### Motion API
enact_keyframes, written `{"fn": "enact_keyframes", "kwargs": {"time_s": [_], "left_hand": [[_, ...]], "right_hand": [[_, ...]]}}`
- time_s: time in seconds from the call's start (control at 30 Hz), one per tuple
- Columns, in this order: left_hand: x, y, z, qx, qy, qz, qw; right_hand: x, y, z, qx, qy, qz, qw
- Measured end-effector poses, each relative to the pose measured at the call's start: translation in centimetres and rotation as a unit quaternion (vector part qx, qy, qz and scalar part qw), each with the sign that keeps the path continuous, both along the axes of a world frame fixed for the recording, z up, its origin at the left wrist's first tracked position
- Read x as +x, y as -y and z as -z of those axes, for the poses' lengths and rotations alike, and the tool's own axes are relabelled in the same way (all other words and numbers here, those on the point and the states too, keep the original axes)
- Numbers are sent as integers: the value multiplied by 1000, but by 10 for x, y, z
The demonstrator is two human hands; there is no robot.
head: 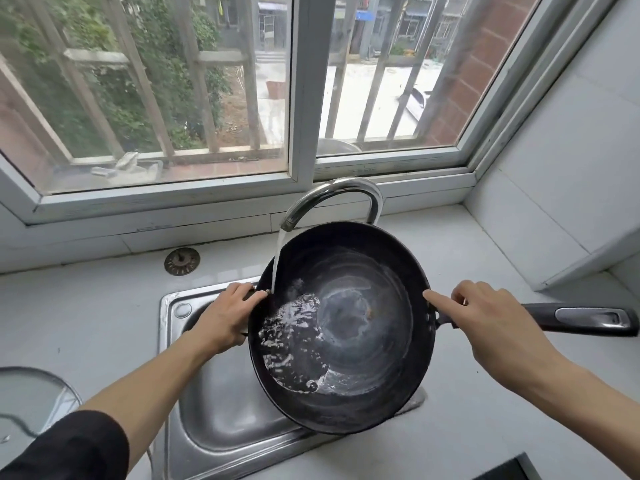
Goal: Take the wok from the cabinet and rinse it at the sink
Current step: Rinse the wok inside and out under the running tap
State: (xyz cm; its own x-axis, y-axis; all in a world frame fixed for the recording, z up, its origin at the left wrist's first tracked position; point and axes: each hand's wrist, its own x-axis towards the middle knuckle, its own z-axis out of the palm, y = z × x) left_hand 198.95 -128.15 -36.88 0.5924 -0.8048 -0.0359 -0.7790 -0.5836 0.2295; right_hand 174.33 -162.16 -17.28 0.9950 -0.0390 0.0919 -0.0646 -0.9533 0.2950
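- Head view: round black metal wok [346,327] held over stainless-steel sink [214,410], tilted down toward the near left, far rim just under the spout.
- Curved chrome faucet [332,199] above the wok's far-left rim, white stream of water [278,261] falling onto the inner wall near the left edge.
- Water pooled and bubbling in the low left part of the wok; inner surface elsewhere wet and shiny, with a small brownish spot near the centre.
- Left hand [225,320] clamped on the small side grip at the wok's left rim, fingers curled over the edge, thumb near the stream.
- Right hand [491,323] wrapped around the base of the long black handle with grey insert [581,318], index finger stretched out along the wok's right rim; handle pointing right over the desk.
- Black sleeve [69,448] pushed up on the left forearm; right forearm bare.
- Pale desk [86,323] all round the sink; round metal sink strainer [182,261] lying on it behind the sink, to the left of the faucet.
- Clear glass lid [31,400] partly visible at the left edge of the desk.
- Dark corner of a flat black appliance [509,471] at the bottom right edge; too little visible to tell which.
- White-framed window [301,98] behind the faucet, metal bars and greenery outside.
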Motion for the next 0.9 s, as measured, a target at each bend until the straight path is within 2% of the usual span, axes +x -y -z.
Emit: {"fn": "enact_keyframes", "kwargs": {"time_s": [0.47, 0.9], "left_hand": [[11, -21, -23, -24, 55, -73, 995], [25, -41, -37, -10, 149, -136, 979]], "right_hand": [[17, 4, 32, 34, 23, -1, 999], [42, 1, 67, 81, 59, -13, 995]]}}
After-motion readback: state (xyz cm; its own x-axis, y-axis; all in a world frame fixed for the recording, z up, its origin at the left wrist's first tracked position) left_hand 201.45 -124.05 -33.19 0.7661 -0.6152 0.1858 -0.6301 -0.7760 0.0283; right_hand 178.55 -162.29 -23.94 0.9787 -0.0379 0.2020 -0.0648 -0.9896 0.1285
